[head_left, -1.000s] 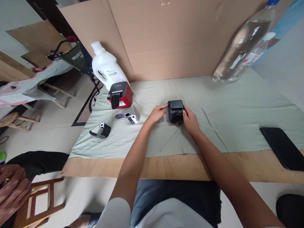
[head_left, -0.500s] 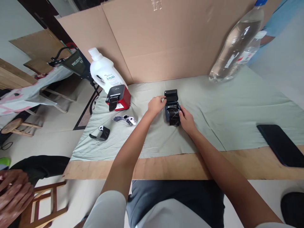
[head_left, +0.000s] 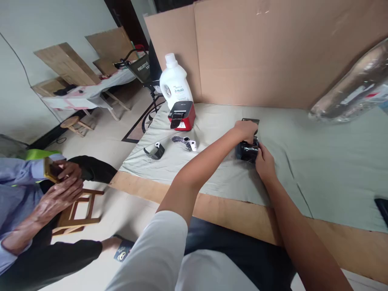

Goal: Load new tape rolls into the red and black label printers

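Observation:
A small dark device (head_left: 247, 152) rests on the pale green cloth, its lid (head_left: 251, 120) raised at the back. My left hand (head_left: 246, 131) is over the device between lid and body, its fingers bent down and mostly hidden. My right hand (head_left: 264, 162) grips the device's right side. Left of them, a red and black box-shaped machine (head_left: 188, 117) has a black strip hanging from its front. Two small rolls lie nearer: one with black wrapping (head_left: 157, 152), the other white (head_left: 192, 146) beside dark crumpled film.
A white jug (head_left: 176, 83) stands behind the red machine, before a cardboard wall (head_left: 257, 56). Large clear bottles (head_left: 353, 95) lean at right. A dark phone (head_left: 382, 208) is partly visible. At left, a seated person's hands (head_left: 62, 190) hold a phone.
The view has swung left, so things appear farther right. My left hand has moved from the lid's left edge to over the device. My right hand keeps its hold.

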{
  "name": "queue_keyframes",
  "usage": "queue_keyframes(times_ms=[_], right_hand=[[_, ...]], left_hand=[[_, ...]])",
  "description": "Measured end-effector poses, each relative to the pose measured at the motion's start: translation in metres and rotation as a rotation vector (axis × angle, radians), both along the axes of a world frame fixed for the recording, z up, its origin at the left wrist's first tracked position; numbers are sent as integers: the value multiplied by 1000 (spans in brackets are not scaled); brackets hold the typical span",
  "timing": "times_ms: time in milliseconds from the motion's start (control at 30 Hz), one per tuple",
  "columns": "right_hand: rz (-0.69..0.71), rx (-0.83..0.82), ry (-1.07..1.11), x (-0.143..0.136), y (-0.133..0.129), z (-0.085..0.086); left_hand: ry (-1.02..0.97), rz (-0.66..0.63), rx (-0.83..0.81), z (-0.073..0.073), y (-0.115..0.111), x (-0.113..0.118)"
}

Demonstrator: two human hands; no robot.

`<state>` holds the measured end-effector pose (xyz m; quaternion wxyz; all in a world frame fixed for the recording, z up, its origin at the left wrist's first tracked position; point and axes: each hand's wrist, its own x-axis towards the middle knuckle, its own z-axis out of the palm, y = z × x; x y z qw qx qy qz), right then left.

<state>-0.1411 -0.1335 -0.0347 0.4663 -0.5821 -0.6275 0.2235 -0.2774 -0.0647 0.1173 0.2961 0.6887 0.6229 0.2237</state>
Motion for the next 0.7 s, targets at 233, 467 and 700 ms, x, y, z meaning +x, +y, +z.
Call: queue_keyframes(times_ms=[233, 467, 700], right_hand=[[26, -52, -71, -3, -7, 16], [-61, -82, -76, -5, -7, 16], [-90, -43, -104, -2, -3, 12]], left_hand=[[-280, -249, 193, 8, -53, -68], [-546, 414, 342, -50, -169, -185], [-176, 892, 400, -79, -222, -271]])
